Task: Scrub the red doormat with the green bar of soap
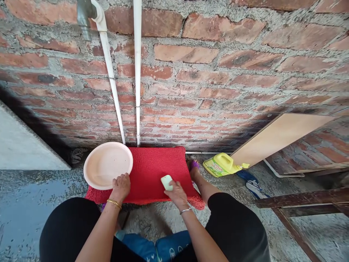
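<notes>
While the basin (pixel 107 162) was touched by the left hand (pixel 121 187), its grip unclear, the pale-green bar (pixel 166 182), pinched in the right hand (pixel 177 194) over red cloth (pixel 155 167), was probably best kept flat.

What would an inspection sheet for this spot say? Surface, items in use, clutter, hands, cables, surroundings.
Surface: red cloth spread out; its support is mostly hidden.
Items in use: pale pink basin on the cloth's left end; pale green bar, likely soap.
Clutter: yellow jug on the floor, right of the cloth.
Hands: left hand on the basin's near rim; right hand grips the bar at the cloth.
Cables: nothing seen for certain; the dark bundle by the wall is unclear.
Surroundings: brick wall with white pipes; board leaning at right; floor looks wet on the left.
</notes>
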